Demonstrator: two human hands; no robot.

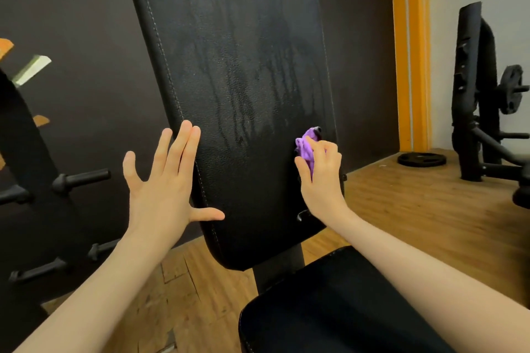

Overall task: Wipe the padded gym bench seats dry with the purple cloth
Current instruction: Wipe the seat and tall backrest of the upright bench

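**Gym floor, inclined bench: backrest still streaked**

Dark walls and a wood-plank floor (415,209) frame an inclined bench in a weights room. At the centre of the job is the purple cloth (306,146), bunched small and pressed against the lower right part of the black padded backrest (243,66), close to its right edge. The right hand (319,178) has the cloth pinched between curled fingers and thumb, with most of the fabric hidden in the grip. The left hand (165,178) is spread flat with straight fingers and holds nothing; it lies at the backrest's left stitched edge, seemingly steadying the pad, its thumb stretched across the leather.

Judging by the surface, the work is far from finished. Dark drip trails run down the middle of the backrest and a pale, hazy film covers its upper part (spray residue, by the look of it), so most of this pad seems unwiped above the cloth. Below, the seat pad (344,309) shows no obvious wetness, though its dark surface makes that hard to read.

Further out, a weight plate (421,159) lies on the floor near an orange wall stripe (410,51), beside a black rack (473,94) carrying another plate. Black pegs (83,178) stick out from a frame on the left.
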